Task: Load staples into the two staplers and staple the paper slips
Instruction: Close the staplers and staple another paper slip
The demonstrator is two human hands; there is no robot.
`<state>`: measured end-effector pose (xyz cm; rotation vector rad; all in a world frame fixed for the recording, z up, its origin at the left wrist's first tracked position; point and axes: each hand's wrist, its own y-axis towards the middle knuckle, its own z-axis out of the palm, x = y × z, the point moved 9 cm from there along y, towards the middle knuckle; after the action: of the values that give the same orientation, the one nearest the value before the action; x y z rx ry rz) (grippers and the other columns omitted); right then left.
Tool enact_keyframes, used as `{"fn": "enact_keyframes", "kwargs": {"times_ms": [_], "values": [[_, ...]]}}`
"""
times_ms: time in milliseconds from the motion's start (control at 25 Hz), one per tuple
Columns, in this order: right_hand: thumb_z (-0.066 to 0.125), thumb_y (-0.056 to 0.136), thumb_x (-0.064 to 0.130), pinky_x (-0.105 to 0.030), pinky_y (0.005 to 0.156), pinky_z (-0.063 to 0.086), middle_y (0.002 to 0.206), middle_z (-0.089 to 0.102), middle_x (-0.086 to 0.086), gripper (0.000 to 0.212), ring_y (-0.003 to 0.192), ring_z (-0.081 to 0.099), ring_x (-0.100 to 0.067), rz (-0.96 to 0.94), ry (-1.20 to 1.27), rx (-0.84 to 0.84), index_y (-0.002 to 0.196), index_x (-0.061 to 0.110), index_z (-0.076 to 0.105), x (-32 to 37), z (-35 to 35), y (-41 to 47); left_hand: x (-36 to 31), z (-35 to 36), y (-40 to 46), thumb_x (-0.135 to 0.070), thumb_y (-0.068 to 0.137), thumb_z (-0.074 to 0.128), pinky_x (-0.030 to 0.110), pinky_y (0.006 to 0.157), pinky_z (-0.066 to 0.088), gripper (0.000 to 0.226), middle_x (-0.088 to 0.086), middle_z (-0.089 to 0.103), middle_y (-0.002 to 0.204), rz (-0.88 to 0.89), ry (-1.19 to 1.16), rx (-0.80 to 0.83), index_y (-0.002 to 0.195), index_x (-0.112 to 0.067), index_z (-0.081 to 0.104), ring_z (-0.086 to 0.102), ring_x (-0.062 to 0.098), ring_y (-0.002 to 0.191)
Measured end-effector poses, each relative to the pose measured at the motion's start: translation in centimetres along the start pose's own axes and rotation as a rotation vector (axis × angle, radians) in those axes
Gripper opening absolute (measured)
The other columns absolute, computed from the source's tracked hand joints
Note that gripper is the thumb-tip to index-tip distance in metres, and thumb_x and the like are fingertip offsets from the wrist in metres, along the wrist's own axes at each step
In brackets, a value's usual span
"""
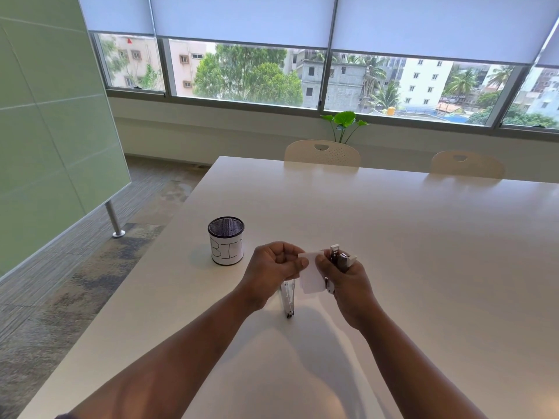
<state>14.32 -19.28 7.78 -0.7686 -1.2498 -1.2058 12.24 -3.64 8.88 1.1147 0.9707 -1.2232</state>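
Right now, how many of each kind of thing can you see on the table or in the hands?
Staplers: 2, one held in the right hand, at, one lying on the table, at
Paper slips: 1, pinched by the left hand
Mesh cups: 1
Total: 4

Two staplers: one [340,261] in the right hand [344,282], one [287,297] on the table [393,237]. One paper slip [311,276] (possibly several stacked), one mesh bin [226,241], two chairs [322,153] [467,164], one plant [344,124].
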Motion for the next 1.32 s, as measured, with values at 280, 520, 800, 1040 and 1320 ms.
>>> {"fn": "enact_keyframes", "kwargs": {"times_ms": [280,520,800,1040,1320], "values": [[0.073,0.089,0.028,-0.046,0.073,0.04,0.089,0.063,-0.019,0.037,0.083,0.054,-0.029,-0.014,-0.02,-0.01,0.099,-0.006,0.065,0.1,-0.1,0.2,0.2,0.0,0.2,-0.006,0.087,0.077,0.028,0.075,0.061,0.007,0.01,0.076,0.08,-0.022,-0.004,-0.003,0.085,-0.013,0.08,0.069,0.016,0.073],[0.072,0.093,0.02,-0.03,0.06,0.047,0.081,0.069,-0.007,0.01,0.073,0.06,-0.019,-0.02,-0.017,0.0,0.093,0.009,0.073,0.3,0.1,0.0,0.2,-0.3,0.4,-0.008,0.087,0.078,0.04,0.084,0.061,0.007,0.021,0.077,0.089,-0.001,0.033,-0.011,0.085,-0.013,0.081,0.071,0.024,0.08],[0.07,0.094,0.014,-0.024,0.055,0.047,0.074,0.068,-0.001,0.012,0.065,0.061,-0.013,-0.015,-0.02,0.001,0.082,0.018,0.073,0.1,-0.1,-0.2,0.3,-0.4,0.3,-0.006,0.087,0.077,0.026,0.07,0.06,0.008,0.013,0.077,0.08,0.027,0.065,-0.035,0.084,-0.014,0.08,0.07,0.017,0.072],[0.075,0.085,0.03,-0.033,0.059,0.046,0.081,0.067,-0.008,0.017,0.072,0.06,-0.021,0.031,0.004,-0.006,0.086,0.014,0.071,-0.5,-0.2,-0.3,0.3,-0.4,0.2,-0.007,0.088,0.076,0.02,0.064,0.056,0.01,0.004,0.077,0.073,0.048,0.102,-0.034,0.084,-0.015,0.079,0.069,0.01,0.065],[0.076,0.087,0.026,-0.038,0.066,0.053,0.088,0.074,-0.011,0.014,0.079,0.067,-0.026,0.053,0.053,0.006,0.087,0.012,0.075,-1.1,-0.1,-0.3,0.6,-0.5,0.1,-0.011,0.089,0.076,0.022,0.065,0.056,0.005,0.009,0.077,0.077,0.055,0.114,-0.024,0.087,-0.014,0.08,0.069,0.012,0.067]]}}
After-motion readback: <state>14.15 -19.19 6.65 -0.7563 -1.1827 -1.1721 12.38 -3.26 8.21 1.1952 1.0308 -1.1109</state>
